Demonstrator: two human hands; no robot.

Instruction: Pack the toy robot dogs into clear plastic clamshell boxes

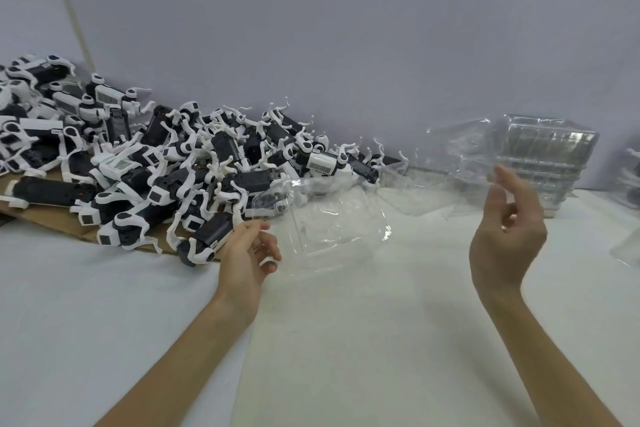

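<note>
A big pile of black-and-white toy robot dogs [145,163] lies on the left of the table, reaching to the wall. An open clear clamshell box [332,229] lies flat on the white cloth beside the pile. My left hand [249,253] hovers at that box's left edge, next to the nearest dog [207,239], with its fingers loosely curled and nothing held. My right hand [509,229] is raised on the right, and its fingertips pinch another clear clamshell box [467,152] in the air.
A stack of clear clamshell boxes [550,156] stands against the wall at the back right. More clear plastic [628,184] shows at the right edge. Brown cardboard [52,218] lies under the dog pile. The lilac wall [346,45] closes the back.
</note>
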